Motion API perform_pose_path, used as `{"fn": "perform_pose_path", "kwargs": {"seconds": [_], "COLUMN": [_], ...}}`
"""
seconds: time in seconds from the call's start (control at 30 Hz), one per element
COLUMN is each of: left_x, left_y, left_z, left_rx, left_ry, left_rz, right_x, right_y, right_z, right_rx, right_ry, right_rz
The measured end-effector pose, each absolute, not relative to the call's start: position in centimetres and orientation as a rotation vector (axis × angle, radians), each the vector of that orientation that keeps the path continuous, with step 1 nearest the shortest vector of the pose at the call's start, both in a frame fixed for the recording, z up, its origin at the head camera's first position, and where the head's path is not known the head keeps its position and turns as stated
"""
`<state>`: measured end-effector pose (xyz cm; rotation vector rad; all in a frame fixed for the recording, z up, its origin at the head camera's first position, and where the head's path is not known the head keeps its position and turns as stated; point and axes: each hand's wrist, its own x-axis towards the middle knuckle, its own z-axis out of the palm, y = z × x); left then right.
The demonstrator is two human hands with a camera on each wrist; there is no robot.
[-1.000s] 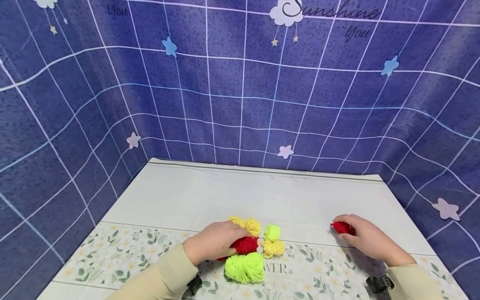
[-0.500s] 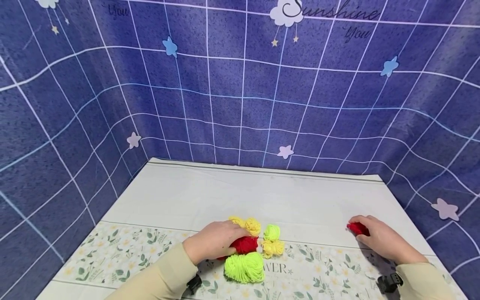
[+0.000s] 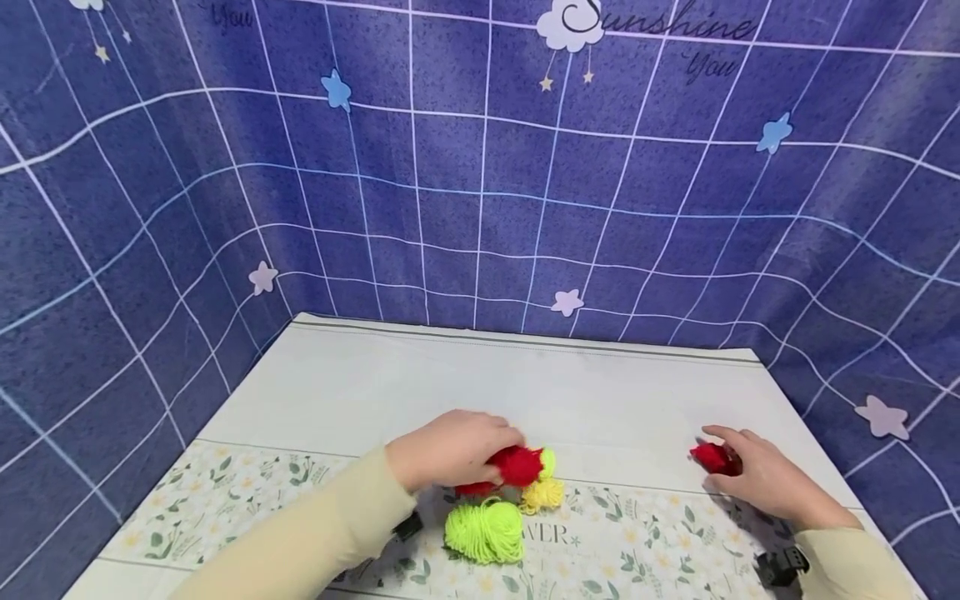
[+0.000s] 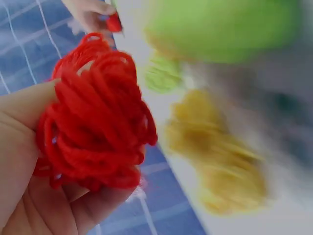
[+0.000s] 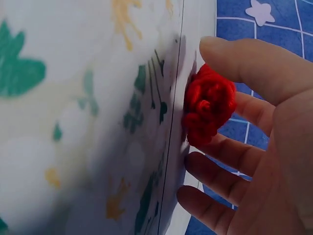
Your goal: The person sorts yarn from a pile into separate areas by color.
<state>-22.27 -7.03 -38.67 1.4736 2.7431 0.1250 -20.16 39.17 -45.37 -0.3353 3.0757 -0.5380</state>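
Observation:
In the head view my left hand (image 3: 457, 450) holds a red yarn bundle (image 3: 519, 467) over the cluster of yarn. The left wrist view shows thumb and fingers gripping this looped red bundle (image 4: 98, 122). A second red bundle (image 3: 476, 488) lies under the hand, partly hidden. At the right, my right hand (image 3: 768, 479) is spread around a small red yarn bundle (image 3: 708, 457) on the table. In the right wrist view, thumb and fingers stand apart around this red bundle (image 5: 209, 105); whether a finger still touches its back is unclear.
A large neon green yarn bundle (image 3: 485, 532) lies in front of the left hand. Close by are a small green bundle (image 3: 548, 462) and a yellow one (image 3: 543, 496). The left wrist view shows yellow yarn (image 4: 215, 152), blurred. Blue grid curtain (image 3: 450, 208) encloses the table (image 3: 600, 400).
My left hand has risen toward the back right, lifting a red yarn bundle off the cluster. My right hand carried its bundle rightward, then spread its fingers around it.

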Motion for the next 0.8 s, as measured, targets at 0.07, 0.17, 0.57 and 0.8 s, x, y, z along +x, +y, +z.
{"fn": "perform_pose_path", "kwargs": {"seconds": [0.07, 0.17, 0.57, 0.8], "left_x": [-22.9, -24.0, -26.1, -25.3], "left_y": [-4.3, 0.3, 13.6, 17.2], "left_z": [-37.6, -36.8, -39.7, -41.9], "left_rx": [1.51, 1.534, 1.391, 1.32], "left_ry": [2.736, 2.699, 2.775, 2.864], "left_rz": [0.062, 0.01, -0.086, -0.097], "right_x": [-20.1, -20.1, -20.3, -19.5], "right_y": [39.2, 39.4, 40.0, 40.4], "right_z": [-45.5, -45.6, -45.1, -45.1], "right_rx": [-0.334, -0.338, -0.301, -0.272], "right_ry": [3.082, 3.094, 3.039, 3.022], "right_rz": [-0.557, -0.578, -0.688, -0.744]}}
